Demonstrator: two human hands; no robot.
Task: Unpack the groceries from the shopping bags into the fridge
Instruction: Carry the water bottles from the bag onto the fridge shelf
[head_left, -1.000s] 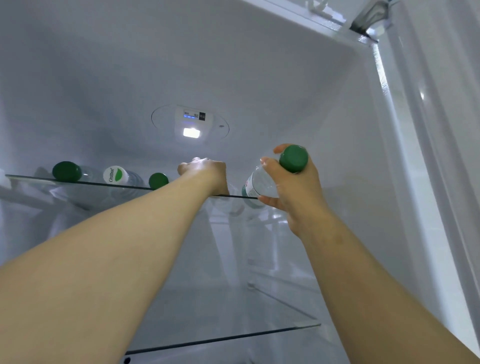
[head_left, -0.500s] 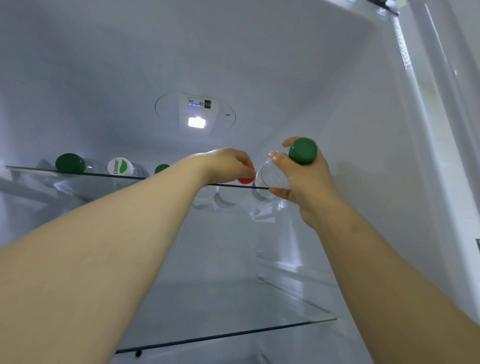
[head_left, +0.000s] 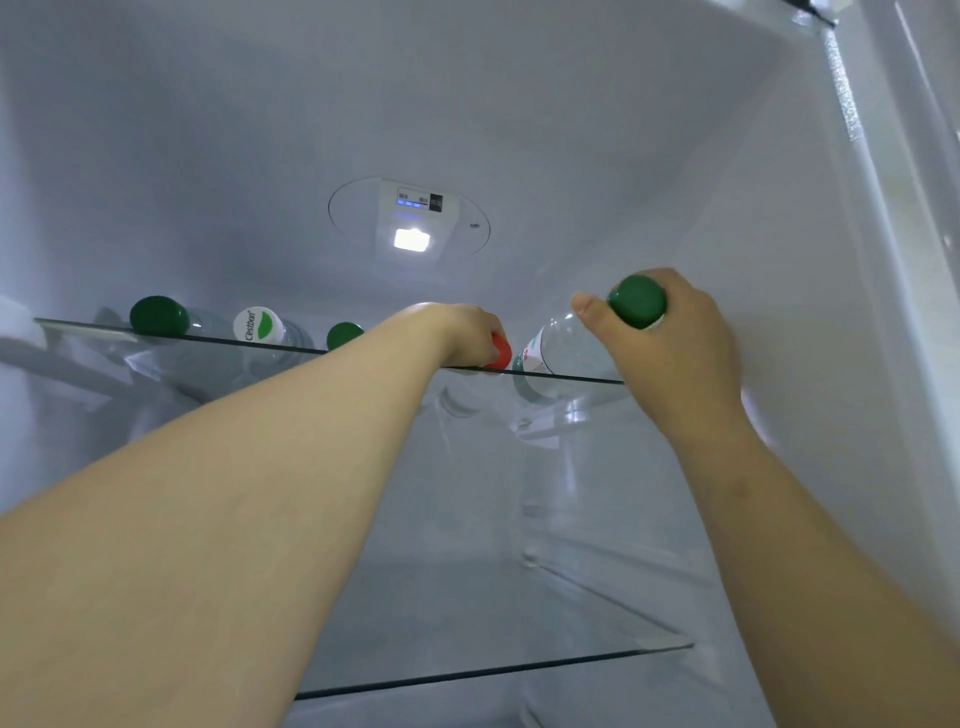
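Observation:
I look up into the open fridge. My right hand (head_left: 670, 348) grips the neck end of a clear water bottle with a green cap (head_left: 638, 301); the bottle lies on its side on the top glass shelf (head_left: 218, 340) at the right. My left hand (head_left: 467, 335) curls round a bottle with a red cap (head_left: 500, 352) lying just left of it. Three more bottles lie on the shelf to the left: a green cap (head_left: 158, 314), a white cap with a green leaf (head_left: 258, 325) and another green cap (head_left: 344, 335).
A lit lamp and control panel (head_left: 411, 223) sit on the back wall above the shelf. A lower glass shelf (head_left: 493, 673) spans the fridge below my arms. The fridge's right wall and door seal (head_left: 852, 156) stand close to my right hand.
My right hand has pushed the green-capped bottle further onto the shelf and lowered it. My left hand has slid right onto the red-capped bottle, whose cap now shows.

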